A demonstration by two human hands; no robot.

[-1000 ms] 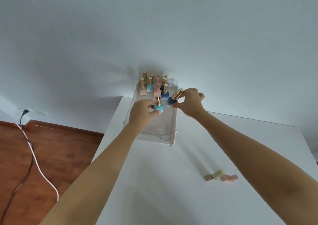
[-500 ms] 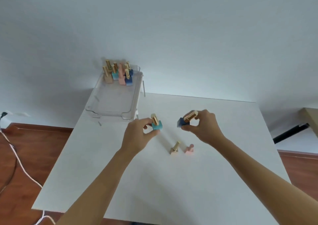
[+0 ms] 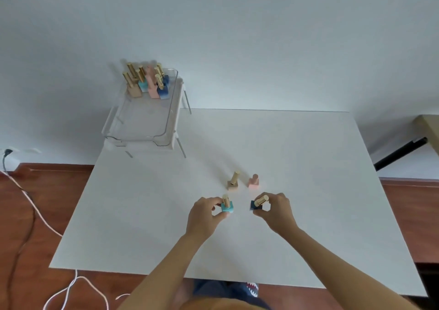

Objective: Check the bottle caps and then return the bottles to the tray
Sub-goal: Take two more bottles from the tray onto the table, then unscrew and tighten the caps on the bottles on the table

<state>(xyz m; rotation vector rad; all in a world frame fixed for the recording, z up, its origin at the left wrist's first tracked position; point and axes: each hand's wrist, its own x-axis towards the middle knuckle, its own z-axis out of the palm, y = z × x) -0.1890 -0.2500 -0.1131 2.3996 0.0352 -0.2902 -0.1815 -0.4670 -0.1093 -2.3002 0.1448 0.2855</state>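
My left hand [image 3: 204, 216] grips a teal bottle [image 3: 227, 206] with a gold cap, held upright low over the white table [image 3: 297, 157]. My right hand [image 3: 275, 209] holds a dark blue bottle [image 3: 256, 204] tilted, its gold cap pointing up and to the right. Just beyond my hands stand a beige bottle [image 3: 233, 182] with a gold cap and a small pink bottle [image 3: 253, 181] on the table. The clear tray [image 3: 140, 135] sits on a raised white stand at the table's far left corner, with several more bottles [image 3: 148, 81] clustered at its far end.
A white cable [image 3: 35, 210] and a dark cable trail over the wooden floor to the left. A black bar [image 3: 401, 154] and a pale furniture edge show at the right. A pale wall rises behind the table.
Both hands carried the teal and dark blue bottles away from the tray and down toward me, to just in front of the two standing bottles. The view has tilted downward.
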